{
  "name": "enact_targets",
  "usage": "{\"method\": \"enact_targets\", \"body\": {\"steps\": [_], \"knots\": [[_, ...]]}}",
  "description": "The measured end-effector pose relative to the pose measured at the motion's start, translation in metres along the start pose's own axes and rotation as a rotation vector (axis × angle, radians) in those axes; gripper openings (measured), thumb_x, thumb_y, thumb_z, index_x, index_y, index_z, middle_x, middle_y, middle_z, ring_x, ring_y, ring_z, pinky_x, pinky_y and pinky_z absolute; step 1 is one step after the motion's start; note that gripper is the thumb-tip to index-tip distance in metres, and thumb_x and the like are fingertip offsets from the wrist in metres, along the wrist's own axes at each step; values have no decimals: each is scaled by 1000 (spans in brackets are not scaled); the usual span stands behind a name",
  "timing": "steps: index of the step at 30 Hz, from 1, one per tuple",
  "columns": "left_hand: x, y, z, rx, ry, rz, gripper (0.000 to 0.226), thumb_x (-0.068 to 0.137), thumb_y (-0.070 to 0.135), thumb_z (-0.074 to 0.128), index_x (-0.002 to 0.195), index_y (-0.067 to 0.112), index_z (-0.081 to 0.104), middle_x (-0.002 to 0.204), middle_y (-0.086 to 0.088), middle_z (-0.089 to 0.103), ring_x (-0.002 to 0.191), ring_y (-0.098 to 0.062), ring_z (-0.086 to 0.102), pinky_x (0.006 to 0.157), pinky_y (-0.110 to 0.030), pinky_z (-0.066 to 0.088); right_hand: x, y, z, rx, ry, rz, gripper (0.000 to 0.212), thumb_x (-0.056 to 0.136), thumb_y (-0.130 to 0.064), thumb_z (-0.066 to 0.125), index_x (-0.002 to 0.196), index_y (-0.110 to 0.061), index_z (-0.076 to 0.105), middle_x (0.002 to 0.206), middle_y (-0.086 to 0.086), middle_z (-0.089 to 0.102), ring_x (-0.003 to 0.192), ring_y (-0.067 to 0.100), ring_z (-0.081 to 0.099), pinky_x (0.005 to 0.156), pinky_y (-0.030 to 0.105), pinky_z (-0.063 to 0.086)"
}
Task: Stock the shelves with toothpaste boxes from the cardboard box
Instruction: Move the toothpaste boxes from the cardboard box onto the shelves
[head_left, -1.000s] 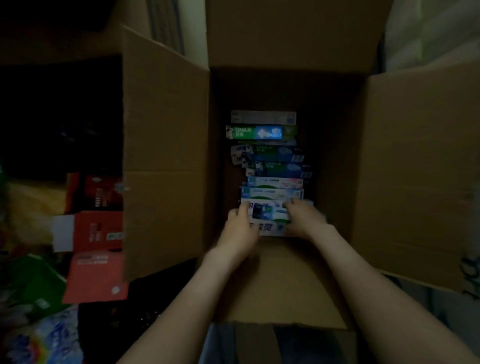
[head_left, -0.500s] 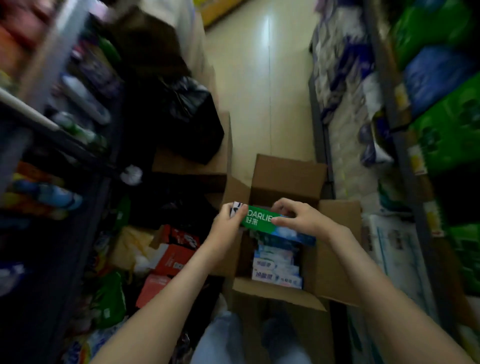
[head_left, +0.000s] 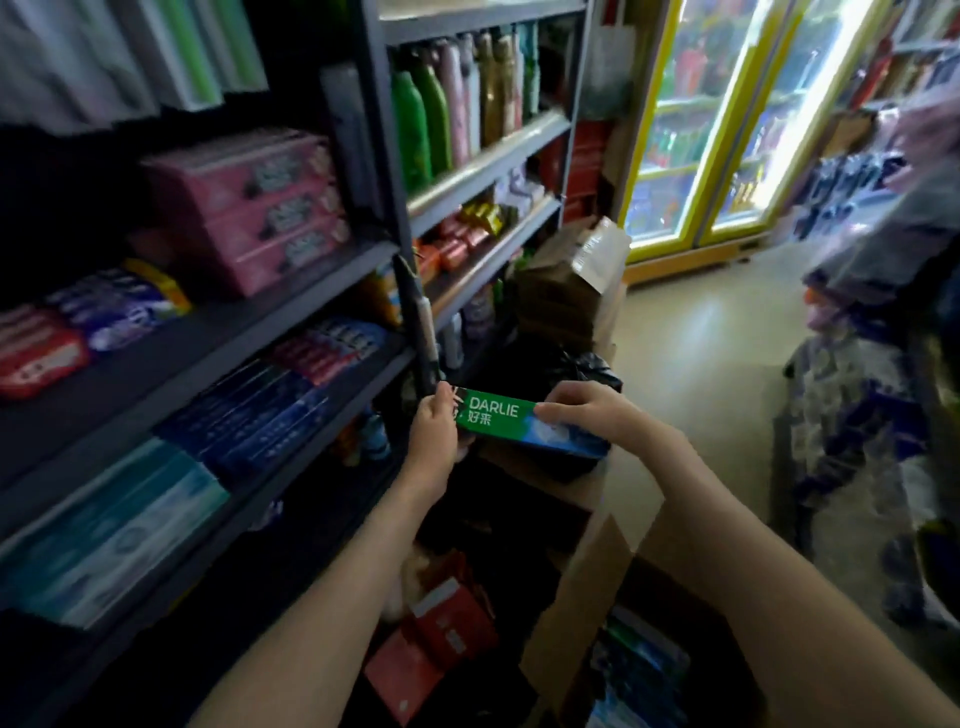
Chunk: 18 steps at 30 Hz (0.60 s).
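I hold a stack of toothpaste boxes (head_left: 519, 426) between both hands at mid-frame; the top one is green and blue and reads DARLIE. My left hand (head_left: 434, 428) grips the stack's left end. My right hand (head_left: 587, 410) grips its right part from above. The open cardboard box (head_left: 582, 587) stands low at the right, below my right forearm, with more toothpaste boxes (head_left: 641, 670) inside. The dark shelves (head_left: 291, 291) on the left carry rows of toothpaste boxes in pink, red, blue and teal.
Red boxes (head_left: 441, 639) lie on the floor beside the cardboard box. Stacked cartons (head_left: 566, 291) and a black bag (head_left: 582, 369) stand ahead against the shelf. Lit fridges (head_left: 701, 130) close the aisle's far end. Packaged goods (head_left: 872, 364) line the right side.
Both hands lifted the toothpaste boxes out of the cardboard box and raised them. My view swung up from the box's inside to the shelves on the left.
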<state>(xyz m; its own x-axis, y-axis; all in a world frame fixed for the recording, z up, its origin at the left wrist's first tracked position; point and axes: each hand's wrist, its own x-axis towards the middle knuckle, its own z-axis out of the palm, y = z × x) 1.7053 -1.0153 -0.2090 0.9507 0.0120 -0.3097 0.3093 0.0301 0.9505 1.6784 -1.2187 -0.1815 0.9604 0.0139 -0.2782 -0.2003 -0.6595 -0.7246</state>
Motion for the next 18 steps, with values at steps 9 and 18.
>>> {"method": "enact_targets", "body": {"steps": [9, 18], "knots": [[-12, 46, -159, -105, 446, 155, 42, 101, 48, 26, 111, 15, 50, 106, -5, 55, 97, -21, 54, 85, -37, 43, 72, -127, 75, 162, -53, -180, 29, 84, -38, 68, 101, -14, 65, 88, 3, 65, 70, 14, 61, 58, 30, 53], [-50, 80, -276, 3, 800, 291, 35, 104, 41, 23, 111, 16, 46, 88, 5, 51, 77, -7, 50, 61, -24, 35, 88, -261, 160, 109, -132, -409, 26, 89, -36, 64, 77, -13, 62, 67, -1, 60, 64, 16, 59, 59, 18, 47]]}}
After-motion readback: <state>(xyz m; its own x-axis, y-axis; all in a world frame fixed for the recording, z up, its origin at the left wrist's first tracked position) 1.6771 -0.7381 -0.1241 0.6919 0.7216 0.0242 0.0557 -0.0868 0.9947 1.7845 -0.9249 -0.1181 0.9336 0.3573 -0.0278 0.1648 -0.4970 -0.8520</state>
